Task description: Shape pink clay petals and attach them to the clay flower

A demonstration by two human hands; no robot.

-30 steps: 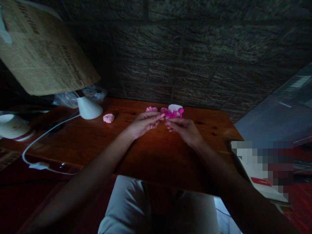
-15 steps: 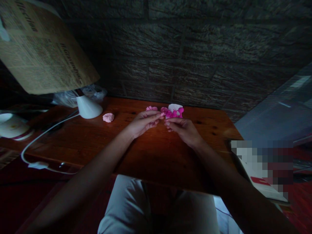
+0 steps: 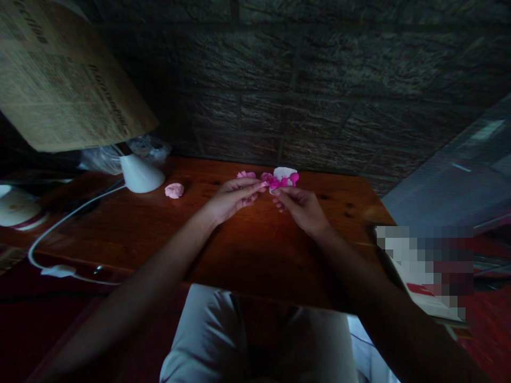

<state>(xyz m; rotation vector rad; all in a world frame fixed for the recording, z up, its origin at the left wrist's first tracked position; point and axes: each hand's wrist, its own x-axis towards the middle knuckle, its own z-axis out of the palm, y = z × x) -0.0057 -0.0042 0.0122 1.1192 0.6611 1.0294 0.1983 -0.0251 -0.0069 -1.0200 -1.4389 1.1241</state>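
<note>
My left hand (image 3: 237, 198) is closed, pinching a small pink piece (image 3: 263, 184) between thumb and fingers. Just to its right, my right hand (image 3: 301, 207) has thumb and forefinger pressed together; whatever is in that pinch is too small to make out. Behind the fingertips lie ruffled, flower-like pink pieces (image 3: 246, 174) and brighter magenta ones (image 3: 284, 182). A white piece (image 3: 284, 172) shows behind the magenta. Farther left on the wooden table (image 3: 247, 255) rests a pale pink crumpled lump (image 3: 174, 190), apart from both hands.
At the left stands a lamp with a white base (image 3: 141, 174), a newspaper-covered shade (image 3: 80, 80) and a white cord (image 3: 51, 223). A whitish cup-like object (image 3: 18, 207) is by the left edge. A dark stone wall (image 3: 259, 106) rises behind the table.
The view has shifted slightly, moving the scene a little left and up. My right fingertips sit slightly farther from the left ones. The left hand keeps its pinch.
</note>
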